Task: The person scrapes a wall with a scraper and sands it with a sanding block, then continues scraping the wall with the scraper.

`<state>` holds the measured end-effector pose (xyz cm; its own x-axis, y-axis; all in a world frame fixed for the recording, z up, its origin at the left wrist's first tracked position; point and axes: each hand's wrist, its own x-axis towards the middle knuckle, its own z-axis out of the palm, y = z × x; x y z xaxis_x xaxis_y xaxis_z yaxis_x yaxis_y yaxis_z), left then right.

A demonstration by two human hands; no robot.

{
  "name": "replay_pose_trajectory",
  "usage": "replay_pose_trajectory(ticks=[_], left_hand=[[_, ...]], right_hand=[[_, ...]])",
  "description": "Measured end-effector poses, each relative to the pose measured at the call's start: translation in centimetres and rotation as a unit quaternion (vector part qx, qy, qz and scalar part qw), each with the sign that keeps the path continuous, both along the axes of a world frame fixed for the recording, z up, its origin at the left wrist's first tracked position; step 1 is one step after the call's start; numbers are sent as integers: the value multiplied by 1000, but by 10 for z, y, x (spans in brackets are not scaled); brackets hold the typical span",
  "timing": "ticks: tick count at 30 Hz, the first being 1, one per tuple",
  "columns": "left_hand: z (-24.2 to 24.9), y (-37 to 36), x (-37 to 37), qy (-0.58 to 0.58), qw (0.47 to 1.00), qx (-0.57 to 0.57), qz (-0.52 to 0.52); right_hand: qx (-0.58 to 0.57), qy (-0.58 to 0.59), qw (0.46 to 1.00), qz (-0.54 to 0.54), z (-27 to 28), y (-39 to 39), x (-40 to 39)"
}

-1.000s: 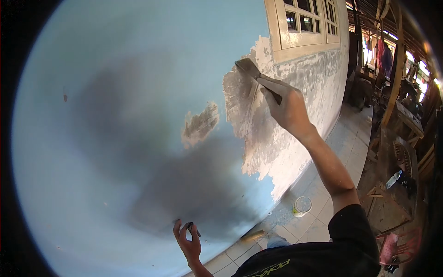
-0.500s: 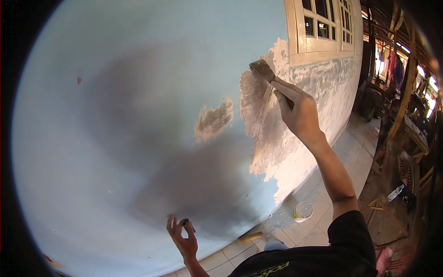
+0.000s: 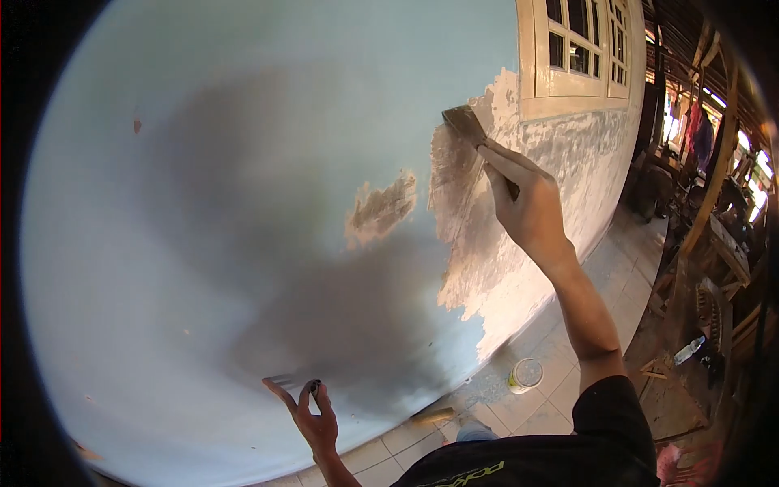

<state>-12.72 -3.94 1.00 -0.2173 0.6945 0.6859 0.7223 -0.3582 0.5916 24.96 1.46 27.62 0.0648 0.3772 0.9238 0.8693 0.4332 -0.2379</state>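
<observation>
Your right hand (image 3: 531,211), in the upper right of the frame, is wrapped around the handle of a scraper (image 3: 475,134), index finger stretched along it, and the blade is pressed flat against the wall (image 3: 203,203) at the top edge of the bare patch (image 3: 466,227), just left of and below the window frame (image 3: 527,61). The blue paint has come off there, leaving grey-brown plaster running down toward the floor. A smaller bare spot (image 3: 381,209) sits apart to the left, near the centre of the frame.

Your left hand (image 3: 312,418) is at the bottom centre, against the lower wall, fingers partly spread, pinching a small dark object (image 3: 315,386) between thumb and finger; you cannot tell what it is.

On the tiled floor (image 3: 568,381) at lower right stands a small clear cup (image 3: 525,375).
</observation>
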Motion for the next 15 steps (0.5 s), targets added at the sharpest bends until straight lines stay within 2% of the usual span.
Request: replay_pose_trajectory(ticks=[1, 3, 5, 7, 9, 13, 15], left_hand=[[5, -2, 3, -2, 1000, -2, 0], [17, -12, 8, -85, 988, -127, 1], [19, -14, 6, -70, 991, -115, -7], [20, -14, 5, -64, 993, -99, -7], [23, -16, 4, -56, 989, -138, -5], [25, -17, 4, -24, 992, -123, 13], [27, -16, 7, -116, 982, -145, -24]], right_hand=[[23, -26, 999, -15, 0, 0, 2], [6, -18, 1000, -2, -9, -2, 1], [3, -29, 1000, 7, -27, -5, -4], [13, -29, 999, 4, -22, 2, -7], [17, -13, 1000, -4, -15, 4, -7], [13, -30, 999, -3, -27, -6, -15], [-1, -44, 999, -10, -28, -6, -20]])
